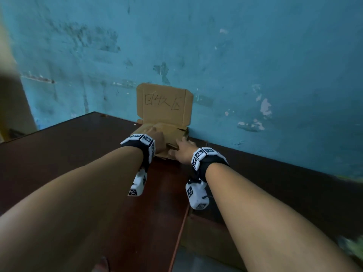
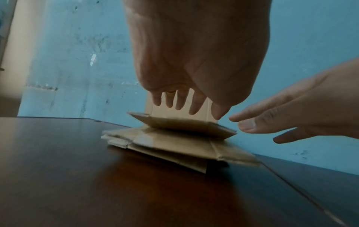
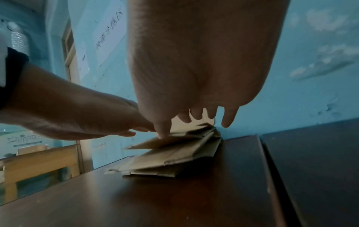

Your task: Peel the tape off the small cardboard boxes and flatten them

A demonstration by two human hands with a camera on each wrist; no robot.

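A stack of flattened cardboard boxes (image 1: 173,132) lies at the back of a dark wooden table (image 1: 78,154), against the blue wall. In the left wrist view the top flattened piece (image 2: 182,127) sits slightly raised over the lower pieces (image 2: 174,147). My left hand (image 2: 186,110) is just above that top piece, fingers straight and pointing down at it. My right hand (image 3: 194,122) reaches in from the right with spread fingers, its thumb tip touching the top piece (image 3: 174,141). Neither hand grips anything. I see no tape.
A cardboard sheet with handwritten characters (image 1: 164,103) stands upright against the wall behind the stack. A second dark table (image 1: 275,183) adjoins on the right with a seam between them. A light wooden bench (image 3: 38,161) stands beyond the table's left edge.
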